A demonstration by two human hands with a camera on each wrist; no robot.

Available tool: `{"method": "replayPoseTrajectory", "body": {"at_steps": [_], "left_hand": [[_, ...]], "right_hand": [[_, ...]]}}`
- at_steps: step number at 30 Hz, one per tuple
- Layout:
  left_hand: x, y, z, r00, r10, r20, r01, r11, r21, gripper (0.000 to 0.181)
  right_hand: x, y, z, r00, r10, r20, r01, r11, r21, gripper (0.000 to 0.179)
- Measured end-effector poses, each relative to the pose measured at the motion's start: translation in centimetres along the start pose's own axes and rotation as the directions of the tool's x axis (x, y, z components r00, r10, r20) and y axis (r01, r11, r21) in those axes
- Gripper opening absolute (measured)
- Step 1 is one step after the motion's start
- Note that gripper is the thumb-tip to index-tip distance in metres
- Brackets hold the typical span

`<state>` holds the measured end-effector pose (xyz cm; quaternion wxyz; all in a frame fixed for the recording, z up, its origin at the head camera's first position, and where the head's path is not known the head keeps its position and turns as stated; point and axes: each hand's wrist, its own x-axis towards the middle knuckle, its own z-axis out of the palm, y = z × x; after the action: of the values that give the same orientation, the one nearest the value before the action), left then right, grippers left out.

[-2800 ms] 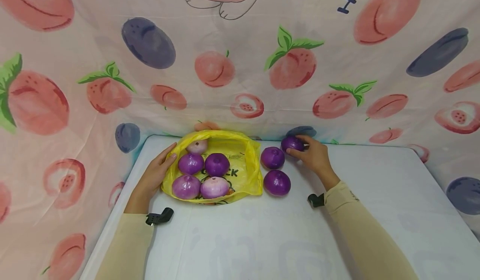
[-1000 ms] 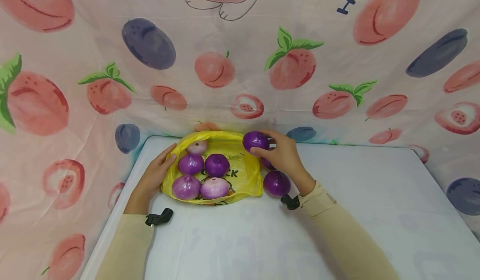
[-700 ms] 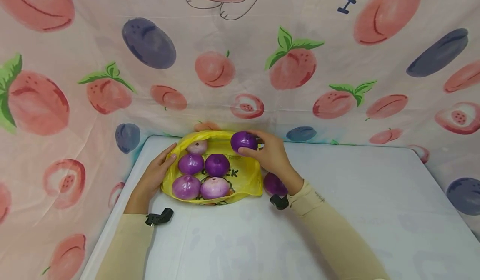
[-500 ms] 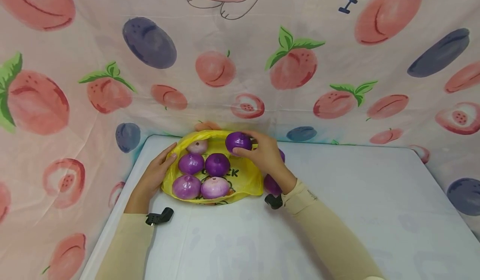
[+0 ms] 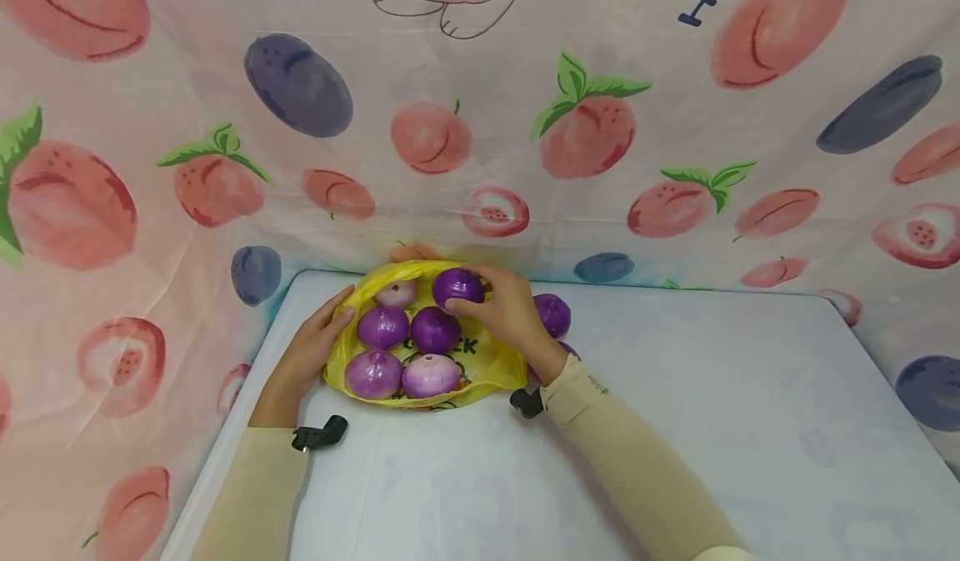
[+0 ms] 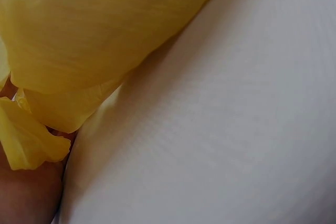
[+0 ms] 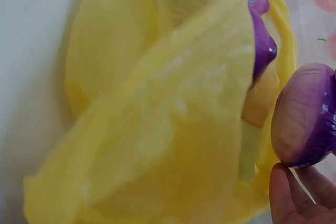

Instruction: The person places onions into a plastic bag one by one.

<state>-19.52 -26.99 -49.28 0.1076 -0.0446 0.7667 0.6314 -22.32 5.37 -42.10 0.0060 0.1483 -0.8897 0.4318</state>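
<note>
My right hand [image 5: 510, 307] pinches a dark purple onion [image 5: 457, 286] between thumb and fingers, over the back of the opening of a yellow plastic bag [image 5: 504, 365]. The right wrist view shows this onion [image 7: 302, 116] at its right edge, with fingers [image 7: 283, 192] under it. Several purple and pale onions [image 5: 373, 374] lie inside the bag, whose mouth is spread wide. At the bag's left side, my left hand [image 5: 303, 357] holds the rim. Yellow plastic [image 6: 31, 135] overlaps part of that hand in the left wrist view.
Two more purple onions stand on the white table right of the bag: one onion [image 5: 552, 316] shows plainly, the other is mostly behind my right wrist. A fruit-printed cloth [image 5: 495, 127] hangs along the table's back and left edges.
My right hand has picked up the onion at the back right and carried it left, over the bag's mouth. The left hand and the bag have stayed in place.
</note>
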Motion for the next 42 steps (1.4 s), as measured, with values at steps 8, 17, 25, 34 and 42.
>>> {"method": "replayPoseTrajectory", "body": {"at_steps": [8,17,25,34,42], "left_hand": [[-0.1,0.0,0.0,1.0,0.004,0.0,-0.004,1.0,0.0,0.066],[0.0,0.0,0.1,1.0,-0.001,-0.006,0.001,1.0,0.001,0.064],[0.0,0.0,-0.1,1.0,0.008,0.001,-0.008,1.0,0.002,0.065],[0.1,-0.2,-0.1,1.0,0.012,-0.001,-0.012,1.0,0.006,0.064],[-0.1,0.0,-0.2,1.0,0.003,-0.011,-0.002,0.999,0.042,0.063]], "right_hand": [[0.4,-0.6,1.3,1.0,-0.013,0.019,0.014,0.999,-0.048,0.06],[1.2,-0.6,2.3,1.0,0.003,0.004,-0.003,0.997,-0.079,0.061],[1.7,-0.5,3.1,0.999,0.017,-0.036,-0.021,0.994,-0.108,0.067],[2.2,-0.4,3.6,0.998,0.02,-0.057,-0.028,0.987,-0.158,0.063],[2.1,-0.4,3.9,0.998,0.051,-0.027,-0.056,0.974,-0.221,0.065]]}}
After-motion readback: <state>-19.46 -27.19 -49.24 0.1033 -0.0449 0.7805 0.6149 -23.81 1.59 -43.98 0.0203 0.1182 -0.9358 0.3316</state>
